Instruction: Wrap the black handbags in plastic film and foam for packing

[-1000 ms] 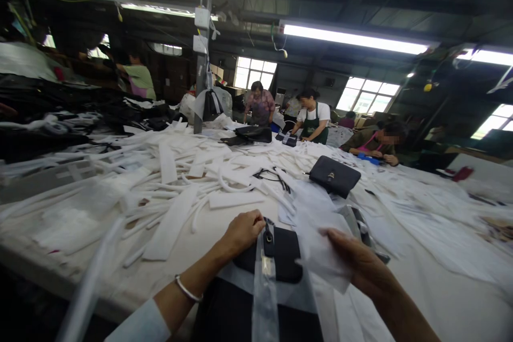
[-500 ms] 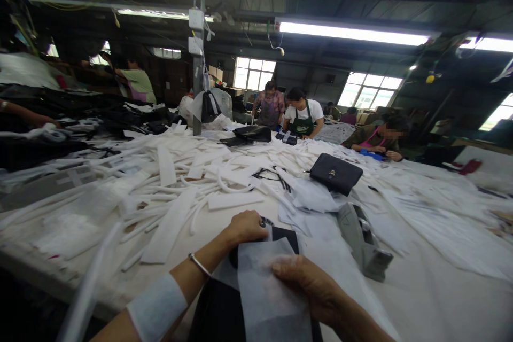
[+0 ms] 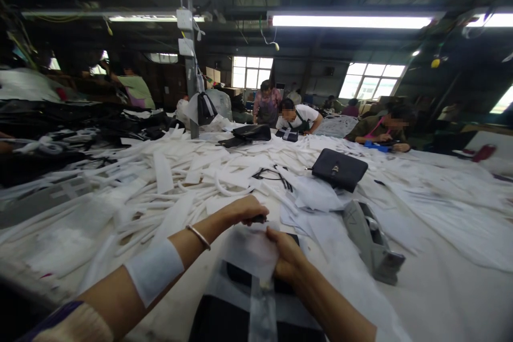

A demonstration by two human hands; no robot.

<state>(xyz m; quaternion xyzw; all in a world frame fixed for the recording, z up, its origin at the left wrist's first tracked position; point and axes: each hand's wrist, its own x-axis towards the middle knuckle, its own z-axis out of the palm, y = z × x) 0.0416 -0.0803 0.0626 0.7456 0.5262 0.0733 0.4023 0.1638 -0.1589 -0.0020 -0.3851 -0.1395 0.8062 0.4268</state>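
Observation:
A black bag [image 3: 222, 316] lies on the table in front of me, with whitish translucent wrapping across it. My right hand [image 3: 286, 256] is closed on the edge of a thin sheet of translucent paper [image 3: 250, 248], thumb on top, above the bag's far part. My left hand [image 3: 245, 209] is closed in a fist just beyond the sheet. A small dark piece [image 3: 258, 219] sticks out of that fist; whether it is a strap end or a fitting of the bag I cannot tell. A white patch and a bangle are on my left forearm.
A grey tape dispenser [image 3: 372, 243] stands to the right. Beyond it lies a dark bag with a clasp [image 3: 340, 168]. White foam strips [image 3: 176, 219] cover the left of the table, near a metal post [image 3: 192, 64]. Several people work across the table.
My left hand has risen slightly, drawing the dark piece up. My right hand has moved up and left with the paper, uncovering more of the wrapped bag. A co-worker opposite has bent lower.

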